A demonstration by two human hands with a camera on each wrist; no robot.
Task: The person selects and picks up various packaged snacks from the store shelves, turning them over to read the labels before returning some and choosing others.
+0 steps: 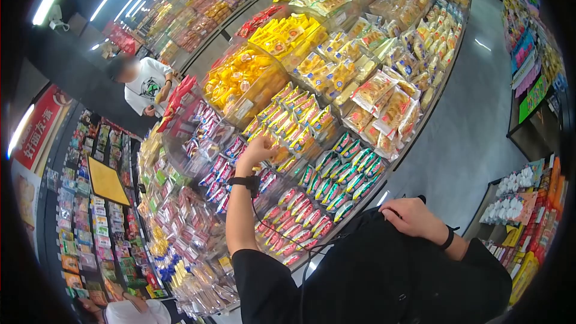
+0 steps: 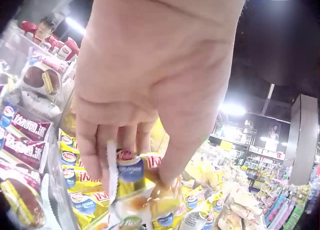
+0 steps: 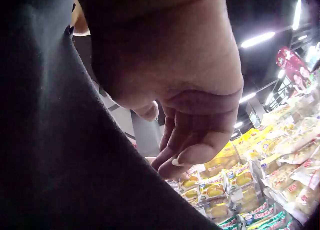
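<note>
My left hand reaches over a bin of yellow-wrapped snack cakes. In the left wrist view, its thumb and fingers pinch a yellow snack cake packet with a blue label, just above other packets of the same kind. The fingertips are partly hidden behind the wrapper. My right hand is by the black clothing at my front, its fingers loosely bent and holding nothing. The right wrist view shows that same hand from beneath, with the dark cloth beside it.
Green-wrapped packets and pink-red ones fill neighbouring bins. Clear dividers separate the bins. A cable hangs from my left wrist. Across the display stands a person in a white shirt; an aisle floor runs along the right.
</note>
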